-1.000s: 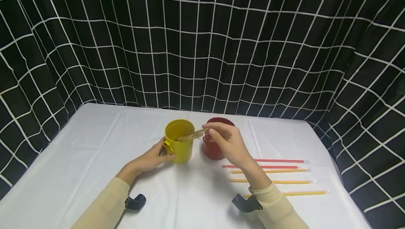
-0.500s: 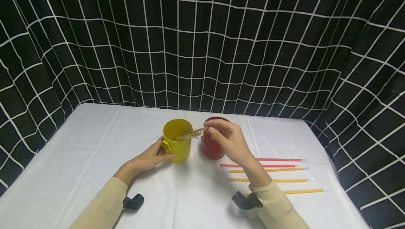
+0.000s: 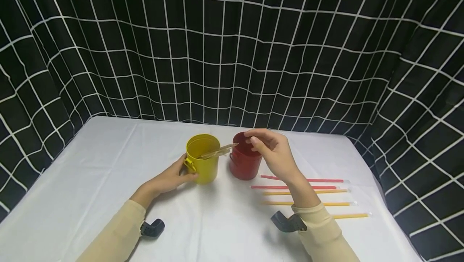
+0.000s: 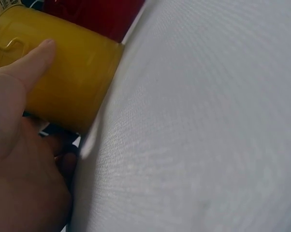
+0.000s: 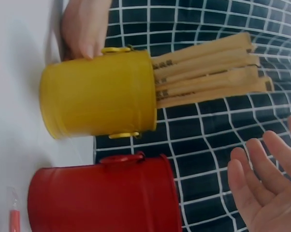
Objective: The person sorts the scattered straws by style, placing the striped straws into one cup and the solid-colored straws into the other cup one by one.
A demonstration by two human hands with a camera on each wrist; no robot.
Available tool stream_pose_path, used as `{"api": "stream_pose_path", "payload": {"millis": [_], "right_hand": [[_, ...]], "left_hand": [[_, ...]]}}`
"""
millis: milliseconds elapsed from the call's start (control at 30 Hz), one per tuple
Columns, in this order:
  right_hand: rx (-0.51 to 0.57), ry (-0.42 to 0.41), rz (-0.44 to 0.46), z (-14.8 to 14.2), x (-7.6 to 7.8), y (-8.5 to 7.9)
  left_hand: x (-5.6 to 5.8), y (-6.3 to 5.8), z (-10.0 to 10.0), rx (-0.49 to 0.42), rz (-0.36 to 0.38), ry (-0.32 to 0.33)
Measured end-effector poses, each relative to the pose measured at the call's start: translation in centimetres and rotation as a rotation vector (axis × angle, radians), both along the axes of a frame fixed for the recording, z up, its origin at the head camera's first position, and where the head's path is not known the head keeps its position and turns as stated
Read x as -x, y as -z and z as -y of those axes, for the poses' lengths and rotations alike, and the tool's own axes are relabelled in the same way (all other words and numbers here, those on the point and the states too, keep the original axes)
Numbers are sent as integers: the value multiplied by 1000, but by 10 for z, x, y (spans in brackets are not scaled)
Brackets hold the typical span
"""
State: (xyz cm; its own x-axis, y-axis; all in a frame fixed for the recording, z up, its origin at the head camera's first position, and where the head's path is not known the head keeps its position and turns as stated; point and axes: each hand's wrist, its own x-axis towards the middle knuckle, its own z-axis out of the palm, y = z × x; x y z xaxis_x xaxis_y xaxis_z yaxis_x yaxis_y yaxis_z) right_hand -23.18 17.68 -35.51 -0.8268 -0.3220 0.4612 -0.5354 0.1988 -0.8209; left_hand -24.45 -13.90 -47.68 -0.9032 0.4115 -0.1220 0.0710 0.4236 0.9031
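Observation:
A yellow pail (image 3: 208, 171) stands upright on the table, and my left hand (image 3: 168, 179) grips its left side, thumb in front. Several slim brown paper-wrapped sticks (image 3: 219, 151) lean out over its rim; the right wrist view shows dark print on these wrapped sticks (image 5: 208, 72). To the right stands a red pail (image 3: 245, 167), a small gap away from the yellow one. Above the red pail's right rim is my right hand (image 3: 277, 153), fingers loosely bent and holding nothing. In the right wrist view this hand (image 5: 271, 188) is apart from the sticks' ends.
Red straws (image 3: 326, 180) and yellow straws (image 3: 337, 204) in clear wrappers lie side by side on the white cloth (image 3: 217, 230), partly under my right forearm. A black curtain with a white grid (image 3: 203, 52) hangs behind the table.
My right hand has let go of the paper-wrapped sticks and moved right and slightly up. The sticks now rest in the yellow pail. My left hand keeps its grip on the pail.

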Motion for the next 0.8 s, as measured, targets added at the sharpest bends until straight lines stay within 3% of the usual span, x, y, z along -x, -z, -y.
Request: {"api": "stream_pose_path", "payload": {"millis": [200, 333, 433, 533, 667, 800], "right_hand": [[44, 1, -23, -10, 3, -5], [85, 11, -18, -19, 4, -8], [55, 36, -28, -30, 4, -8], [-10, 72, -46, -45, 1, -4], [-80, 127, -59, -70, -2, 5], [-199, 142, -10, -93, -2, 11]], "left_hand": [[1, -1, 2, -9, -26, -11], [0, -8, 4, 12, -63, -1], [-4, -14, 10, 43, -103, -15], [-20, -16, 20, 64, -124, -49], [-50, -18, 33, 60, -158, -87], [-74, -22, 38, 74, -207, -85]]}}
